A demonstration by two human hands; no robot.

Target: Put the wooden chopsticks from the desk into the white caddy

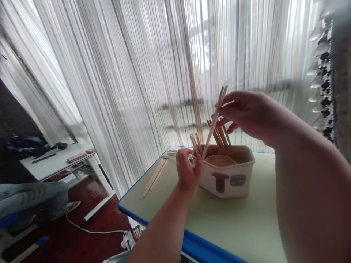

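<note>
A white utensil holder point(225, 182) with a tan inside stands on the table, divided into compartments. My right hand point(238, 109) grips a pair of pale wooden chopsticks point(215, 118) near their upper part; they slant down into the left end of the holder. My left hand point(188, 166) is closed on the holder's left rim, thumb at the front. Several shorter-looking sticks point(196, 143) poke up beside it in the left compartment. Darker chopsticks point(219, 135) lean in the back compartment, behind my right fingers. More chopsticks point(155, 177) lie flat on the table, left of my left hand.
The pale table point(219, 223) has a blue edge. Curtains point(153, 73) hang right behind it. At left stands a white desk point(52, 160) with things on it, and a person's leg in jeans point(35, 199). A white cable point(93, 231) runs over the floor to a power strip point(127, 240).
</note>
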